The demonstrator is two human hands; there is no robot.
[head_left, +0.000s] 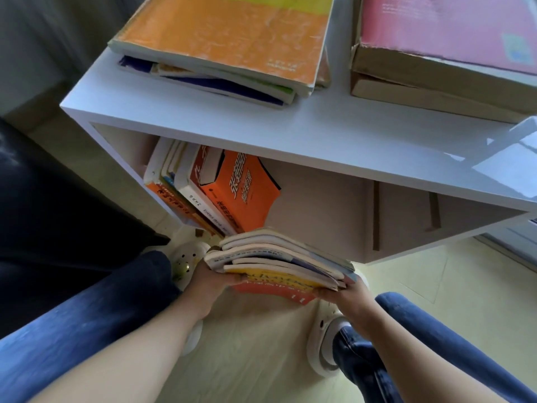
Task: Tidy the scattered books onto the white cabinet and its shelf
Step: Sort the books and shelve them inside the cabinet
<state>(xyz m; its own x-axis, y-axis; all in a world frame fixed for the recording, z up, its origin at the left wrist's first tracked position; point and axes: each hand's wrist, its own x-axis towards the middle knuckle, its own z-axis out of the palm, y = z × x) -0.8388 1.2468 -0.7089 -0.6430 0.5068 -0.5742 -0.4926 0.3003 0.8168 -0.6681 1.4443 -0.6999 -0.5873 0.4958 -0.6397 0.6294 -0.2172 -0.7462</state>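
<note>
Stack (279, 261) of thin softcover workbooks is up in the air, low down, just in front of the open shelf (319, 205) of the white cabinet (290, 126). The person has it clamped from both ends. The left hand (213, 282) holds the left end with fingers tucked underneath, and the right hand (347, 292) curls round the right end. Neither hand is spare.

Handling-wise, this looks like a floppy bundle rather than a solid block. The covers bend and fan apart at the near corners, and the books aren't all one size, so the edges don't line up. Probably not heavy, but the covers look smooth enough that the middle ones could squirt out if the squeeze lets up. Best bet is likely fingers flat under the bottom red-and-yellow book, thumbs on top, pressure kept inward. Pinching just the top book would only peel it off.

The shelf already has leaning books (232, 187) slumped to the left, the big orange one tilted over. The bare space is to their right, so the bundle probably goes in there, maybe propping the leaners up. It's hard to tell if the shelf is tall enough to stand the stack upright.

Up top, an orange-covered pile (226, 45) and a pink-covered pile (436, 50) sit well apart.
</note>
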